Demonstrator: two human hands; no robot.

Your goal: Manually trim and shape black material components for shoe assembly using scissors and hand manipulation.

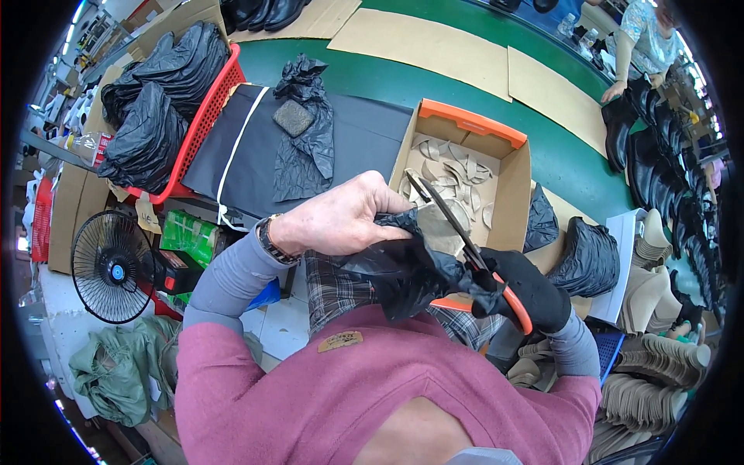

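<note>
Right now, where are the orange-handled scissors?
In the head view, just right of centre: the scissors are in the black-gloved right hand, pointing up-left across the orange-rimmed box.

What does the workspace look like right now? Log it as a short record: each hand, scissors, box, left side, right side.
Left hand: bare, pinching black plastic
Right hand: black-gloved, gripping scissors by the handles
Scissors: orange handles, blades slightly apart, tips above the box
Box: open cardboard, orange rim, beige scraps inside
Left side: red basket with black plastic bundles; black fan
Right side: stacked beige pieces; black footwear farther off
</note>
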